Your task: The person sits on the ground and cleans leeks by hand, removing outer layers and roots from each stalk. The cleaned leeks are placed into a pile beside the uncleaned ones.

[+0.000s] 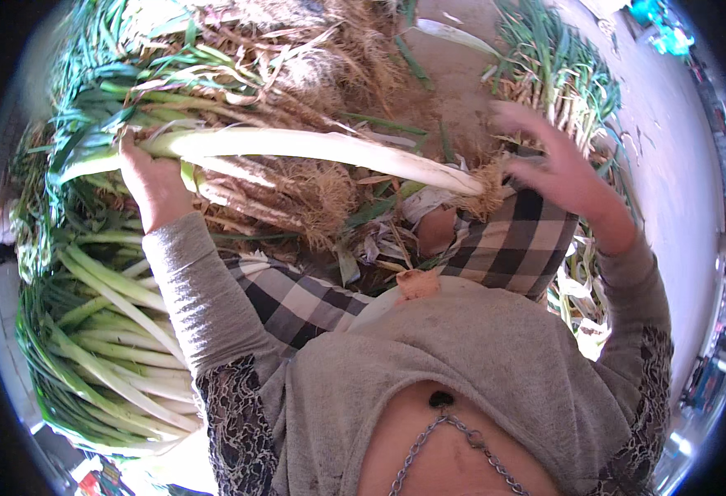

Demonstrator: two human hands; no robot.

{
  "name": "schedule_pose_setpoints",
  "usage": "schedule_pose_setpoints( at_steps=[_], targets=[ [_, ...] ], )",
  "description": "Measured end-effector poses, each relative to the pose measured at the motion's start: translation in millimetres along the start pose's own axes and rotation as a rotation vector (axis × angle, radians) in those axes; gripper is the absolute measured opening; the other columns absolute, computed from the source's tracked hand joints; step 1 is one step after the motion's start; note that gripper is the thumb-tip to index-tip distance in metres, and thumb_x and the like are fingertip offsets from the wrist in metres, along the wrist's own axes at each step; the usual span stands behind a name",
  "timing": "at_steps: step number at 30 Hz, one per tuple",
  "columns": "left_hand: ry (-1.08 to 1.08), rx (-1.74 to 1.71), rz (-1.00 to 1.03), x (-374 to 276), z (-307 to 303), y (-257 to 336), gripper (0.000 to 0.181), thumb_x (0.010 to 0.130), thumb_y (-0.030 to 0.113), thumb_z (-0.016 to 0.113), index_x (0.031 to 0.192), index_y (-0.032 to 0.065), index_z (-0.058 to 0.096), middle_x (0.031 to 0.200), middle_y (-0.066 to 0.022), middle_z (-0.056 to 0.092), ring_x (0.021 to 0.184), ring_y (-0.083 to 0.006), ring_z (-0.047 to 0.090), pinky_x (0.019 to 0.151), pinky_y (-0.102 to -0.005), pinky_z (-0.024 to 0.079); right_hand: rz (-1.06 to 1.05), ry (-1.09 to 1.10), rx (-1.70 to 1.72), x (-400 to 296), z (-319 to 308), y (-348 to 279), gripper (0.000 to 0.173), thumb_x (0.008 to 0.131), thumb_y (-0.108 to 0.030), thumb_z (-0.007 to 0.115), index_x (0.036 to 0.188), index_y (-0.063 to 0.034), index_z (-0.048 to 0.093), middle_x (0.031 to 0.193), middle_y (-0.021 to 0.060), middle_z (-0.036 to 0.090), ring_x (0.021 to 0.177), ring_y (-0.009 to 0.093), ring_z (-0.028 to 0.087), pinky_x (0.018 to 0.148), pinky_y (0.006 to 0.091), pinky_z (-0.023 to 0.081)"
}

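Note:
My left hand (pixel 155 189) is wrapped around a long leek (pixel 313 149) where its white shaft turns green. The leek stretches across in front of me to the right, its peeled-looking white shaft slightly bent. Its brown root tuft (pixel 492 189) is at the right end, above my checked trouser leg (pixel 511 242). Close to these roots, my right hand (pixel 564 170) is raised with fingers apart and nothing visible in it. The right hand is blurred, and I cannot tell whether a finger touches the roots.
Soil-covered leeks with shaggy roots (pixel 325 192) are heaped ahead and to the left. Cleaner white-stemmed leeks (pixel 139 353) lie in a pile at lower left. More leeks (pixel 555 74) stand at upper right beside the pale floor (pixel 673 186). Loose peelings (pixel 375 242) litter the ground between my legs.

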State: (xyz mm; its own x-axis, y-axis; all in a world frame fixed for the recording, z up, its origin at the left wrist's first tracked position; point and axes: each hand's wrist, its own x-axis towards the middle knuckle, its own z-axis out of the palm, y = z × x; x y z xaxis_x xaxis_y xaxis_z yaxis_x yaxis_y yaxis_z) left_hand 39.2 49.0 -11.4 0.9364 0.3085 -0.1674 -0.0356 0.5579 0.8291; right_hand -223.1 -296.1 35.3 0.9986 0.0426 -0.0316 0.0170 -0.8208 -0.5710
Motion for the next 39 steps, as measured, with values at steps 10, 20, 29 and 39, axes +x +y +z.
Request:
schedule_pose_setpoints(
  at_steps=[10, 20, 29, 39],
  targets=[
    [-0.63, -0.705, -0.374, 38.7, -45.2, 44.5, 0.008, 0.077, 0.009, 0.047, 0.072, 0.0037, 0.045, 0.058, -0.0005, 0.037, 0.053, -0.0121, 0.037, 0.054, -0.0271, 0.034, -0.02, -0.542, 0.307, 70.9, 79.3, -58.7, 0.047, 0.085, -0.035, 0.044, 0.115, 0.0003, 0.037, 0.068, 0.02, 0.053, 0.064, 0.029, 0.056, 0.058, 0.036, 0.042],
    [-0.743, -0.746, -0.407, 34.5, -22.3, 35.8, 0.006, 0.075, 0.005, 0.047, 0.07, 0.0033, 0.042, 0.056, -0.0004, 0.034, 0.049, -0.0115, 0.034, 0.05, -0.024, 0.034, 0.363, -0.408, 0.596, 74.4, 109.2, -25.8, 0.033, 0.09, -0.028, 0.035, 0.085, 0.0, 0.052, 0.065, 0.0081, 0.055, 0.06, 0.014, 0.053, 0.055, 0.0284, 0.042],
    [-0.488, -0.729, -0.352, 41.6, -39.6, 45.7, 0.012, 0.077, 0.005, 0.043, 0.066, 0.0079, 0.037, 0.054, 0.0013, 0.032, 0.05, -0.011, 0.033, 0.049, -0.0248, 0.032, 0.585, 0.507, 1.482, 74.4, 63.6, 41.6, 0.037, 0.087, -0.042, 0.036, 0.074, -0.0082, 0.046, 0.054, -0.0029, 0.039, 0.039, 0.011, 0.033, 0.038, 0.0251, 0.027],
    [-0.427, -0.335, -0.021, 8.3, 13.9, -30.0, 0.007, 0.078, 0.009, 0.047, 0.074, 0.0063, 0.042, 0.06, -0.0006, 0.04, 0.055, -0.0129, 0.041, 0.057, -0.0255, 0.041, 0.329, 0.819, -1.078, -122.8, -114.8, 113.5, 0.035, 0.088, -0.025, 0.038, 0.112, -0.0019, 0.048, 0.093, 0.0128, 0.058, 0.077, 0.018, 0.057, 0.067, 0.029, 0.046]
  ],
)
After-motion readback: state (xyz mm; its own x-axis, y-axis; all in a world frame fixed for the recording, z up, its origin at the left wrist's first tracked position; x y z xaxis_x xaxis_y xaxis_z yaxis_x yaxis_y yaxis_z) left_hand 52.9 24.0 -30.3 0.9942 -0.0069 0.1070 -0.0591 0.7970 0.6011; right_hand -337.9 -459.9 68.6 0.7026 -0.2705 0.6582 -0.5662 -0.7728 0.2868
